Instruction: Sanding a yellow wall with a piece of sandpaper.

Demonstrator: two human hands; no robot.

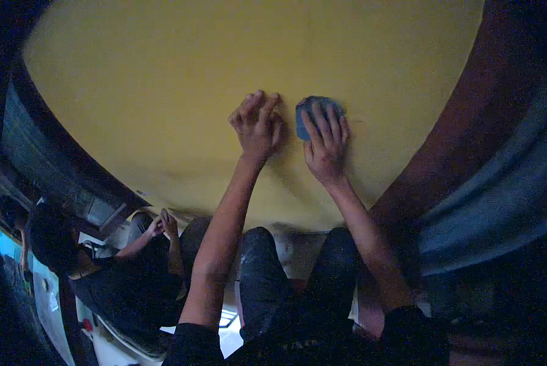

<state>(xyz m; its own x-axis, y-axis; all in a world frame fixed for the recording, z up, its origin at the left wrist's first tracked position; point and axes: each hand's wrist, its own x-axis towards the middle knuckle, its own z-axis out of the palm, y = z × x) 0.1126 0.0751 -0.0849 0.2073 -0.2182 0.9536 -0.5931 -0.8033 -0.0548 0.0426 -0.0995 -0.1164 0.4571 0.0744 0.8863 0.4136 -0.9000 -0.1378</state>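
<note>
A broad, smooth yellow surface [186, 68], perhaps a wall or panel, fills the view before me. My right hand [326, 146] lies with spread fingers over a blue-grey pad [303, 127], pressing it against that surface. Whether the pad is a folded cloth, a sponge or sandpaper cannot be told. To its left, my left hand [257, 126] rests on or just over the yellow surface, fingers bent and partly apart. Nothing shows in it, though its palm is hidden. A small gap separates this hand from the pad.
My bent knees [262, 256] are close to the lower edge of the yellow surface. At lower left sits another person [127, 288] in dark clothes, hands together. A dark reddish-brown band [456, 123] borders the yellow on the right. The surroundings are dim.
</note>
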